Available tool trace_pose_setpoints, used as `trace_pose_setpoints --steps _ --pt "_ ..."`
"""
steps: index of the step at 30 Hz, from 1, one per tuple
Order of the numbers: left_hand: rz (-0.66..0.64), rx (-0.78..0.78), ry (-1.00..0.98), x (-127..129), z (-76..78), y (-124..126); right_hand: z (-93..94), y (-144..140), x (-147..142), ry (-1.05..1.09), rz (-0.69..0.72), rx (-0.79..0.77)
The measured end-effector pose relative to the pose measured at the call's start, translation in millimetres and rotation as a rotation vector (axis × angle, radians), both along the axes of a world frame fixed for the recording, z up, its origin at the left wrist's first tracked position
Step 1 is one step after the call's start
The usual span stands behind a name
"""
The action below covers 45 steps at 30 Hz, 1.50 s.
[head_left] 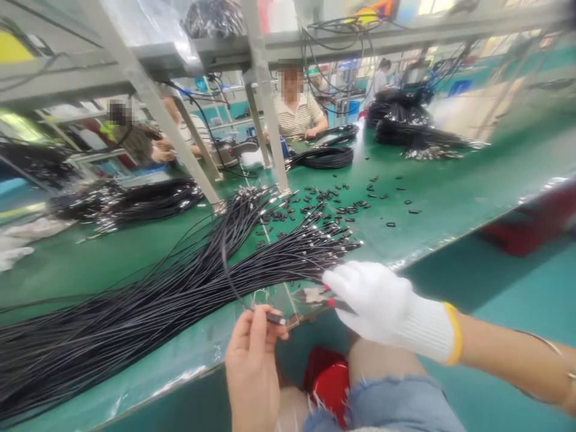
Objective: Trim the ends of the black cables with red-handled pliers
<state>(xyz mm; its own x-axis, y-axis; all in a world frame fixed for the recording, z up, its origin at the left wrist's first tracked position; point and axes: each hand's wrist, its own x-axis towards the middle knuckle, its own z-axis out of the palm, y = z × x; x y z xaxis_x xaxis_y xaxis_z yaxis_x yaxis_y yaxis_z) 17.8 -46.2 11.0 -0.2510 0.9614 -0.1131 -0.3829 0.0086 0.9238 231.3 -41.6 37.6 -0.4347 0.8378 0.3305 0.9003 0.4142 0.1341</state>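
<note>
A long bundle of thin black cables (180,303) lies on the green bench (108,252). Nearer you than the bundle, your bare left hand (256,348) pinches a black, metal-tipped rectangular connector (275,318); beside the bundle's right end, your white-gloved right hand (378,300) grips red-and-black metal pliers (312,296).

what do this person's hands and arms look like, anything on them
The left hand is bare, no sleeve showing. The right hand wears a white knitted glove with a ribbed cuff and yellow hem; a thin metallic bangle circles the bare right forearm.
</note>
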Motion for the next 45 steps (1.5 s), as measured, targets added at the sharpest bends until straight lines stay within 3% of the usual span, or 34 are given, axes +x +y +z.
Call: trace_pose_setpoints --steps 3,7,11,15,18,23,30,34,37,41,45 --pt "-0.123 -0.081 -0.174 0.0 7.1 -1.9 -13.2 1.7 12.3 0.081 0.060 0.102" --pt "-0.262 -0.130 -0.270 0.7 5.1 -5.1 -33.6 0.3 15.2 0.153 0.144 0.210" --pt "-0.320 -0.178 -0.312 -0.2 3.6 -8.3 -31.7 -5.7 5.3 0.118 0.132 0.296" --pt "-0.316 -0.199 -0.338 1.4 5.2 -10.1 -21.3 -7.0 -2.1 0.082 0.200 0.327" --pt "-0.306 -0.203 -0.318 4.3 3.4 -10.1 -21.3 -6.5 -2.2 0.088 0.177 0.301" --pt "-0.280 -0.194 -0.283 9.8 -4.4 -10.3 -30.5 -7.3 -3.5 0.055 0.139 0.300" --pt "-0.259 -0.163 -0.286 15.1 -11.3 -12.8 -45.0 -9.9 -14.9 -0.067 0.007 0.507" --pt "-0.258 -0.179 -0.328 14.2 -12.8 -12.1 -57.9 -10.6 -6.8 -0.206 0.067 0.472" --pt "-0.321 -0.204 -0.343 11.9 -13.1 -10.0 -64.3 -10.5 0.2 -0.143 0.121 0.471" --pt "-0.414 -0.206 -0.182 10.7 -20.8 -10.4 -65.4 -10.7 2.9 -0.023 0.129 0.477" --pt "-0.268 -0.032 0.380 14.7 -38.1 -21.1 -68.3 -13.8 2.1 -0.035 0.108 0.493"
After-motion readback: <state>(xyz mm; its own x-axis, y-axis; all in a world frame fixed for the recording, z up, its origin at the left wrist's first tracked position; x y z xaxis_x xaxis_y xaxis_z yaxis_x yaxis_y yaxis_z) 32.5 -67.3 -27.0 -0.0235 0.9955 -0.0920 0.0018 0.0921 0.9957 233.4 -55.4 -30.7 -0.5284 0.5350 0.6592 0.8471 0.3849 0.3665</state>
